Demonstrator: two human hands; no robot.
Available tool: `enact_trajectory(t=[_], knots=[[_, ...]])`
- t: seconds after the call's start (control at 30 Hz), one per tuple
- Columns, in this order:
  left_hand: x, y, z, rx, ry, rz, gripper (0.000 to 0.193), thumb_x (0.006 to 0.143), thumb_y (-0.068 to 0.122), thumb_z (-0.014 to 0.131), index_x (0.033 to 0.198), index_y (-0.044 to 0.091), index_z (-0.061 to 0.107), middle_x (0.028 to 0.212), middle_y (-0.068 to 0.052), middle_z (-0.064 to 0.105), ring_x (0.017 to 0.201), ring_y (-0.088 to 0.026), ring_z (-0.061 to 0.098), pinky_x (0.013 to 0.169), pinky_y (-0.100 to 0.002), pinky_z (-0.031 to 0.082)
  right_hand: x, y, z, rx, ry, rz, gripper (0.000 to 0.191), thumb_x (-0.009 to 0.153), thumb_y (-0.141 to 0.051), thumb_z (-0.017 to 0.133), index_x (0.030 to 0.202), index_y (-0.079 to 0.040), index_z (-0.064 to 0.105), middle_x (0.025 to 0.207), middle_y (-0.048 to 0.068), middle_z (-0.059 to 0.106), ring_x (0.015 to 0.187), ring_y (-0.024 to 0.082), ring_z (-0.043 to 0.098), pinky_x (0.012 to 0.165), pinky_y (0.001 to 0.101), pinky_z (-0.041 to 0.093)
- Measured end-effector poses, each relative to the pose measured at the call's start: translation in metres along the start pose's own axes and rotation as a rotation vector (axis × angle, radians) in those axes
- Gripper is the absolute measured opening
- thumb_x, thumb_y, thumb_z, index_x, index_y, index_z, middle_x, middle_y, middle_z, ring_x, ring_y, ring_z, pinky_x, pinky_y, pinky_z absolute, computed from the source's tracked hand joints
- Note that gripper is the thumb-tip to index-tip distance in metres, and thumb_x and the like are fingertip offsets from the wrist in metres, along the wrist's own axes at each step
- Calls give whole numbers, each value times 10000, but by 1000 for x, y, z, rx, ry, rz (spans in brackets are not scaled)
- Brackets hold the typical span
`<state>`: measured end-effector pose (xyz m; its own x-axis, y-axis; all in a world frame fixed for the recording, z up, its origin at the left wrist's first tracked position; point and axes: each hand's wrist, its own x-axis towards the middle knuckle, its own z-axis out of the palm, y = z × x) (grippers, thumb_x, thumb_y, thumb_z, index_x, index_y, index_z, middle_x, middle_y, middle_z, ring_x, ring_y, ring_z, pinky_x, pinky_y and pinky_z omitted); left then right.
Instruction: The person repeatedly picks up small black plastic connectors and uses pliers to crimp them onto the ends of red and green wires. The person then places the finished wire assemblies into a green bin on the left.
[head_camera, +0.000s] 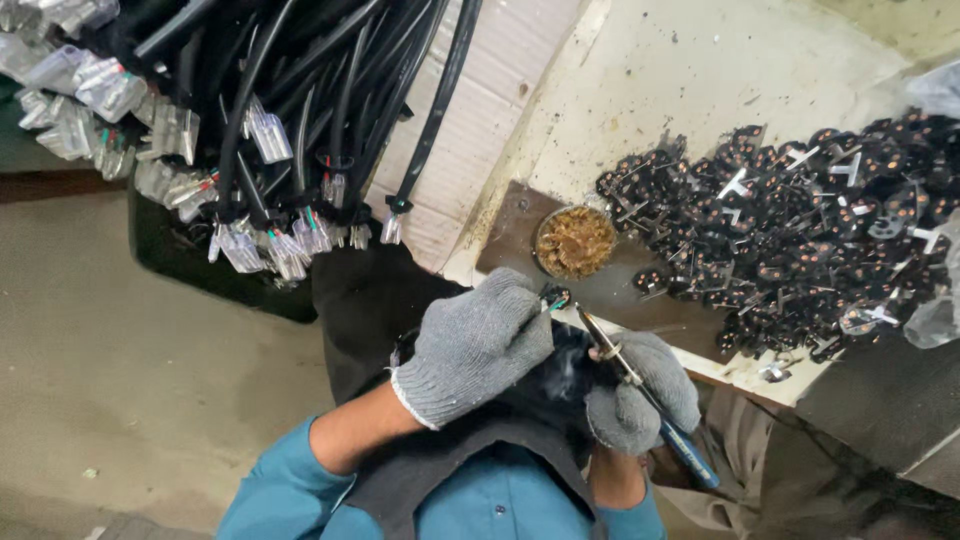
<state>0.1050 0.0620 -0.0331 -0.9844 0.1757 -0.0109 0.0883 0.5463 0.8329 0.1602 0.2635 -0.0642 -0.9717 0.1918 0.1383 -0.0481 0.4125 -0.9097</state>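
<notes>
My left hand (480, 345), in a grey knit glove, pinches a small black plug part (555, 296) with copper contacts at its fingertips. Just to the right, my gloved right hand (640, 392) grips a soldering iron (640, 385) with a blue handle; its thin metal tip points up toward the plug part, almost touching it. Both hands hover over my lap, covered by a dark cloth (380, 300).
A big heap of black plug parts (800, 230) covers the worn white bench (680, 70) at right. A round tin of brown wire wool (574, 241) sits on a dark plate. Black cables with clear-sleeved terminals (290, 110) hang at upper left. Concrete floor (120, 340) lies left.
</notes>
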Motion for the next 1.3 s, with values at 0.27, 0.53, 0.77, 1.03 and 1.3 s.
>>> enact_trajectory(t=[0.27,0.53,0.77,1.03,1.3], knots=[[-1,1,2,4,12,3,179,899,199,763,927,108,612,977,-83,643,770,-273,686,601,-392,516,3,4,5,-91,-47,-211,310,919,-269,642,941,39,672,885,169,681,857,340,700,829,437,583],[0,-1,6,-35,41,-2,175,869,208,774,922,106,642,941,-80,656,741,-286,689,607,-384,529,13,2,7,-50,-49,-322,435,1000,-407,654,924,22,653,837,150,677,794,340,716,741,429,614],[2,5,5,-31,58,-27,171,870,199,768,910,105,631,946,-74,652,726,-279,685,610,-385,531,22,0,-3,-106,-151,-314,271,916,-243,629,828,12,659,768,150,660,740,338,707,726,440,599],[2,4,4,-26,85,-15,181,881,212,761,908,103,620,961,-83,647,738,-289,680,595,-395,515,22,2,-4,-109,-145,-225,98,883,-124,630,901,-36,668,778,112,683,723,298,710,659,366,579],[1,-3,10,-5,71,-4,180,884,224,765,887,114,623,905,-72,629,691,-283,663,581,-396,515,28,5,-5,-225,-293,-516,162,718,-86,679,873,-41,678,785,123,674,729,337,702,718,438,594]])
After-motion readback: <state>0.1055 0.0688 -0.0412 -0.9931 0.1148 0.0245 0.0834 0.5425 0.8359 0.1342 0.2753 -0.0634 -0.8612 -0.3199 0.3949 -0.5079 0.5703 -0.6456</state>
